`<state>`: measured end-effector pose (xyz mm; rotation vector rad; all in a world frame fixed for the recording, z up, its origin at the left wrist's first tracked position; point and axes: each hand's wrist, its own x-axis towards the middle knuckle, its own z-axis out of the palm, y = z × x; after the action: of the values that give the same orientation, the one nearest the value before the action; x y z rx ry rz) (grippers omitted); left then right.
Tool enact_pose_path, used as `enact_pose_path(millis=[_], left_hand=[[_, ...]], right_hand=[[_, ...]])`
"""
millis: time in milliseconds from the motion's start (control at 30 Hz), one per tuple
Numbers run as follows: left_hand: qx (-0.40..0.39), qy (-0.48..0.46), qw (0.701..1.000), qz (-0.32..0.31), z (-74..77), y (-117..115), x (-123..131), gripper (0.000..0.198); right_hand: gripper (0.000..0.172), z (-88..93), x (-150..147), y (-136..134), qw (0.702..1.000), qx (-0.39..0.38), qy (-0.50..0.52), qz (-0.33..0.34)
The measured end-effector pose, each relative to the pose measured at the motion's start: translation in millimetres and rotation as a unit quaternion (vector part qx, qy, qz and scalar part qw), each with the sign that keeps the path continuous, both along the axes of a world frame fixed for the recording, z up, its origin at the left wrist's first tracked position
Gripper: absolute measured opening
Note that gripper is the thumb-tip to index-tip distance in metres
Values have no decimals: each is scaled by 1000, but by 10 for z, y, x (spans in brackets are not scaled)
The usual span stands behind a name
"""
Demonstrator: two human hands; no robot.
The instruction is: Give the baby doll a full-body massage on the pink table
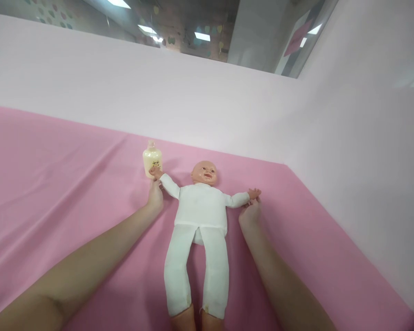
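A baby doll (pixel 202 207) with a bald head and a white cloth body lies on its back on the pink sheet (pixel 100 184). Its arms are spread out to both sides. My left hand (pixel 155 195) is closed at the doll's hand on the left. On the other side, my right hand (pixel 251 212) has its fingers closed at the doll's other hand, partly beneath it. Just behind the doll's left-side hand stands a pale yellow bottle (pixel 152 158) with a small dark print. The doll's feet run out of view at the bottom.
A white wall (pixel 124 92) rises behind the pink surface, and another wall (pixel 372 161) closes off the right side. Above the back wall a window or mirror (pixel 193 27) shows ceiling lights. Folds run through the sheet on the left.
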<state>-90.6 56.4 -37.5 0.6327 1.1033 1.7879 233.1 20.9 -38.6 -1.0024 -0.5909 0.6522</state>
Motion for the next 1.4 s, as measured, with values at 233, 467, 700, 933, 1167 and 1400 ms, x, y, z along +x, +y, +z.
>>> enact_pose_path(millis=[233, 467, 700, 933, 1167, 1400], left_hand=[[-3, 7, 1000, 1, 10, 4, 12, 14], [85, 162, 982, -54, 6, -81, 53, 30], [238, 465, 842, -135, 45, -262, 128, 42], [257, 554, 774, -167, 72, -292, 167, 42], [254, 577, 756, -174, 67, -288, 173, 45], [249, 576, 758, -179, 74, -301, 178, 45]], right_hand=[[57, 95, -81, -41, 1000, -25, 4, 19], [55, 251, -264, -172, 981, 54, -163, 95], [52, 202, -323, -292, 864, 76, -467, 171], [58, 239, -358, -316, 783, 99, -592, 164], [59, 233, -364, -305, 777, 97, -599, 167], [59, 225, -369, -305, 780, 95, -596, 166]])
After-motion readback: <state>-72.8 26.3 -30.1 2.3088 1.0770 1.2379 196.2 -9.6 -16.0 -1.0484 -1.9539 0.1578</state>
